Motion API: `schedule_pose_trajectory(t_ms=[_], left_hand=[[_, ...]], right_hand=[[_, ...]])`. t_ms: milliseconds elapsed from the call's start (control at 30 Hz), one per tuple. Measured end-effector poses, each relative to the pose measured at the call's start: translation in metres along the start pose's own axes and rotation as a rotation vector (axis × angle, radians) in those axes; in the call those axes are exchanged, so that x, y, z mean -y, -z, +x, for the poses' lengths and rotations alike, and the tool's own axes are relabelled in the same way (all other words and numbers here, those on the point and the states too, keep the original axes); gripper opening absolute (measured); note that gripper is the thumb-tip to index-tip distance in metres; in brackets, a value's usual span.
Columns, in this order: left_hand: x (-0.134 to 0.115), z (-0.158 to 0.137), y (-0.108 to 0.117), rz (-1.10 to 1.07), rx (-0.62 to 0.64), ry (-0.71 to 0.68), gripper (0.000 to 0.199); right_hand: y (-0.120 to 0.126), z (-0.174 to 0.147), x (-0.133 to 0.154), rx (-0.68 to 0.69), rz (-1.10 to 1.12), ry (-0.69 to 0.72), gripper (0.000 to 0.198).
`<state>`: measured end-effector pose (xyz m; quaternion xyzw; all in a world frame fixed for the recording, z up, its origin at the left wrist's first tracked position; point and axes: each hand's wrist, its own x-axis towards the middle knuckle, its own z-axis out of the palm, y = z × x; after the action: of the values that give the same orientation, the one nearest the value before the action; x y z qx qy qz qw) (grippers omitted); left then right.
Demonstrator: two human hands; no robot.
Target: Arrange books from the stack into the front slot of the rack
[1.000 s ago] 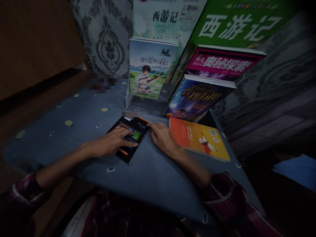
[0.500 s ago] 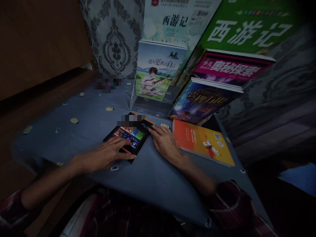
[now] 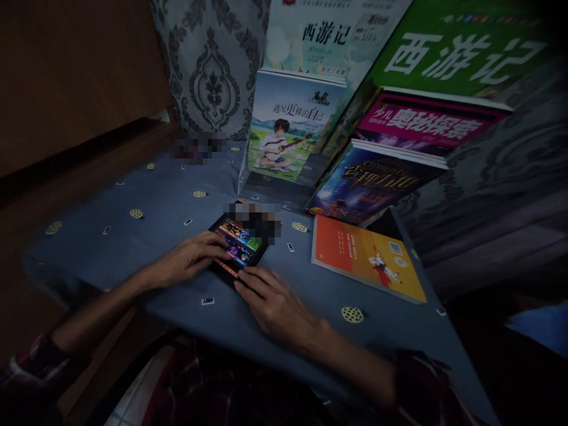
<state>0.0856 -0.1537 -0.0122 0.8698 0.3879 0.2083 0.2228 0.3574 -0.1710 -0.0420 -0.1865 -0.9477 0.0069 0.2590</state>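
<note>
A black book (image 3: 243, 252) with rows of bright coloured pictures on its cover lies flat and turned at an angle on the table; blurred blocks hide its far end. My left hand (image 3: 189, 259) rests across its left side, fingers stretched over the cover and touching it. At the near right corner, my right hand (image 3: 277, 305) has its fingertips on the book's edge, the fingers extended and loosely side by side. Neither hand wraps around the book. Right of it lies an orange and yellow book (image 3: 366, 260), untouched.
Clear stands hold upright books behind: one with a guitar player (image 3: 284, 127), a dark blue one (image 3: 377, 180), a magenta one (image 3: 426, 124) and a green one (image 3: 461, 53). A patterned blue cloth (image 3: 168, 236) covers the table. A wooden panel (image 3: 80, 83) rises at left.
My right hand has moved from the book's far right edge toward me, to its near right corner. My left hand has shifted slightly up and away from the near edge.
</note>
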Motion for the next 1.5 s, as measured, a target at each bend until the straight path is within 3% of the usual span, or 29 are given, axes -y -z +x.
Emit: schedule_pose_trajectory(t_ms=[167, 467, 600, 833, 933, 1100, 1233, 1367, 1500], left_hand=[[0.013, 0.002, -0.002, 0.159, -0.149, 0.183, 0.033], [0.014, -0.008, -0.006, 0.226, -0.098, 0.099, 0.034], [0.013, -0.008, -0.003, 0.212, -0.073, 0.126, 0.036], [0.004, 0.004, -0.004, 0.128, -0.115, 0.336, 0.038], [0.003, 0.01, -0.003, 0.086, -0.175, 0.353, 0.035], [0.016, 0.018, 0.005, -0.117, -0.283, 0.446, 0.037], [0.028, 0.018, 0.012, -0.463, -0.34, 0.559, 0.036], [0.026, 0.017, 0.014, -0.817, -0.325, 0.663, 0.046], [0.021, 0.018, 0.016, -0.986, -0.27, 0.637, 0.048]], right_hand=[[-0.001, -0.001, 0.002, -0.017, 0.004, -0.001, 0.028], [0.0, 0.001, 0.001, -0.032, 0.037, 0.004, 0.026], [0.0, 0.0, -0.001, -0.014, 0.055, 0.008, 0.027], [0.003, 0.0, -0.005, 0.125, -0.103, -0.279, 0.041], [0.004, 0.0, -0.006, 0.164, -0.092, -0.315, 0.043], [0.005, -0.001, -0.008, 0.192, -0.069, -0.304, 0.044], [0.005, -0.003, -0.011, 0.176, -0.048, -0.29, 0.046], [0.005, -0.005, -0.013, 0.167, -0.027, -0.293, 0.048], [0.007, -0.004, -0.015, 0.17, -0.034, -0.288, 0.049]])
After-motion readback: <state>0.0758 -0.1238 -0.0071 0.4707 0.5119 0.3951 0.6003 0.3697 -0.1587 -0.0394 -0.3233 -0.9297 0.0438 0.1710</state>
